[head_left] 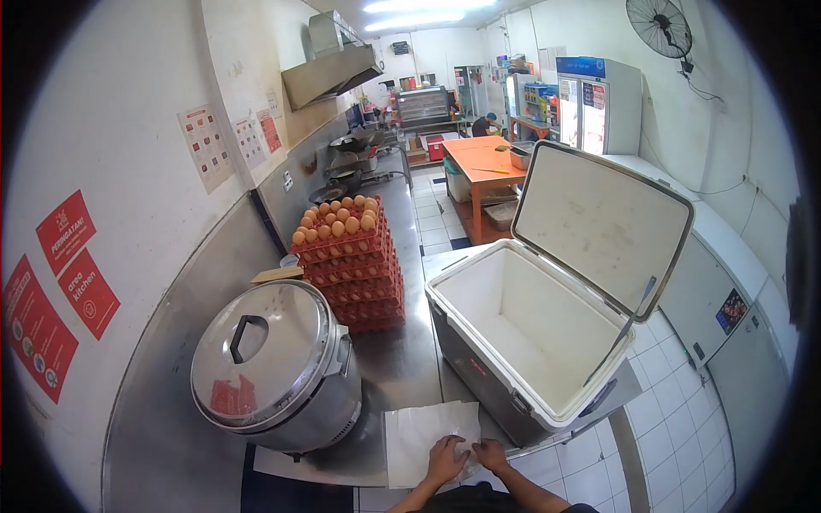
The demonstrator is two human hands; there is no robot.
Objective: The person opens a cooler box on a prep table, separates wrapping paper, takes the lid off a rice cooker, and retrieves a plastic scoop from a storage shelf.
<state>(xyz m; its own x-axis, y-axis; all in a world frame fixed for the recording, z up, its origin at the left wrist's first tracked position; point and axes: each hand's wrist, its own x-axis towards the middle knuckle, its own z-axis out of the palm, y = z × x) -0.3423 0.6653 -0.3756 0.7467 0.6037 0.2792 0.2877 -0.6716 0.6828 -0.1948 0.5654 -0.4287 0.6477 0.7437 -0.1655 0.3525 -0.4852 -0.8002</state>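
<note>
A stack of white paper sheets (pixel 419 432) lies at the front edge of the steel counter. My left hand (pixel 448 460) rests on its right part, fingers curled at the paper. Beside it, my right hand (pixel 490 455) is closed at the stack's right edge, pinching the paper there. Between the two hands the paper looks creased or slightly see-through; I cannot make out the detail. Just beyond my right hand stands a grey cooler box (pixel 479 363) with a white inside, its lid (pixel 603 227) raised and no contents visible.
A large steel rice cooker (pixel 274 359) with a lid stands on the left. Behind it rise stacked red egg trays (pixel 363 286), brown eggs on top. Farther off are pans (pixel 346 175), an orange table (pixel 483 158), a glass-door fridge (pixel 590 111) and a person (pixel 485 126).
</note>
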